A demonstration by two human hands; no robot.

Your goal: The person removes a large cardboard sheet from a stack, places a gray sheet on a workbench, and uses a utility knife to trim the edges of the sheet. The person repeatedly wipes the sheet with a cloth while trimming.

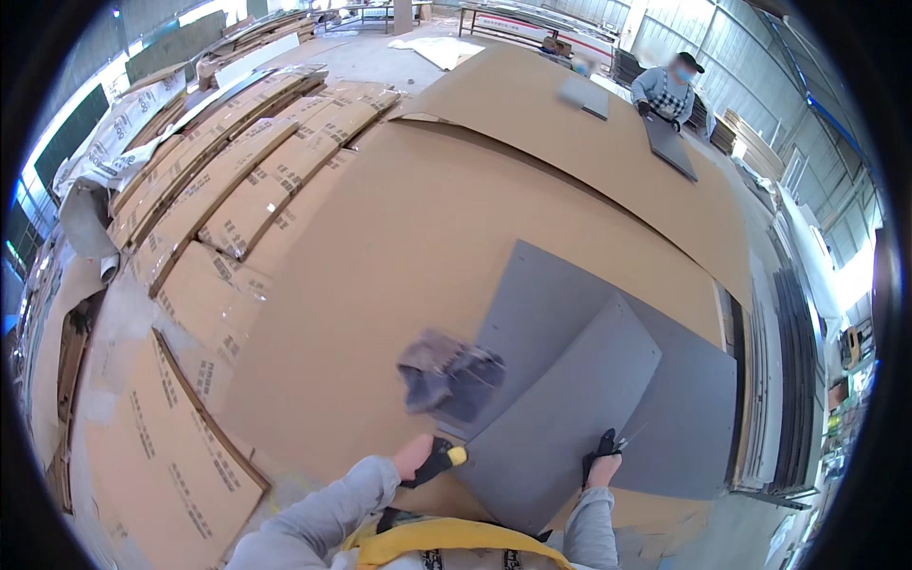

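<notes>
A grey rectangular panel (564,412) lies in front of me at a slant on top of other grey panels (686,418). My left hand (430,463), in a black glove, is at the panel's left edge, closed around a small yellow piece (458,456) whose kind I cannot make out. My right hand (600,462), also gloved, rests over the panel's right side. Its fingers are closed on a thin metal tool (623,443) pointing away to the right. A crumpled dark purple-grey cloth (450,374) lies beyond my left hand, partly on the grey panels.
Brown board (361,275) covers the wide work surface. Flat cardboard packages (275,190) are stacked at the left. Another person (667,93) stands at the far right with a grey panel (671,148). Dark stacked sheets (794,380) line the right side.
</notes>
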